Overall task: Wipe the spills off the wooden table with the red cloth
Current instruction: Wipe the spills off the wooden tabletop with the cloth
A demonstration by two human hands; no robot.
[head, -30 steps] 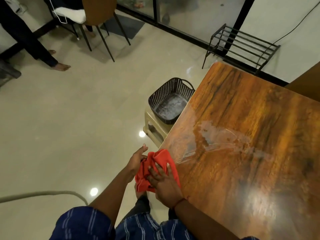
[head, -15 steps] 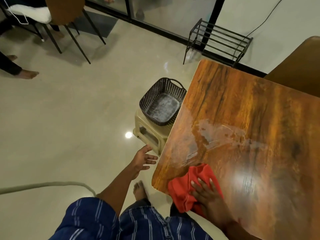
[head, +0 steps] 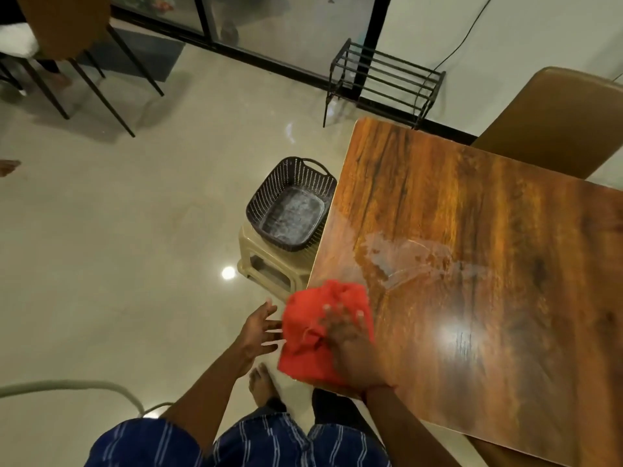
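**A:** Pressing down on the cloth [head: 323, 332] with your right hand [head: 350, 345], fingers spread flat on top, so you're not pinching it, just pinning it to the table [head: 488, 247]. The cloth sits bunched at the near left corner, and part of it hangs out past the edge on the left. It's a bit blurry around your fingertips, so I can't say how hard you're pushing.

**B:** And your left hand [head: 258, 332]?

**A:** Wide open, holding nothing. Your palm faces the cloth, fingers stretched toward it, just off the table edge. The fingertips look like they reach the hanging cloth, but I can't tell if they touch.

**B:** Where's the spill [head: 404, 257] from there?

**A:** Up the table from the cloth, further from you, near the left edge. It's a thin shiny film with a ragged outline, its near edge just beyond the cloth's top. The cloth looks just short of it, though I can't be sure. There's also a bright lamp glare to the right of your hand.

**B:** Anything else around?

**A:** A dark basket [head: 290, 207] sits on a beige stool [head: 266, 267], right beside the table's left edge. Your bare foot [head: 261, 382] is on the floor below the cloth. A black rack [head: 384, 79] stands by the wall beyond the table, and a brown chair [head: 553, 123] is at the far side.
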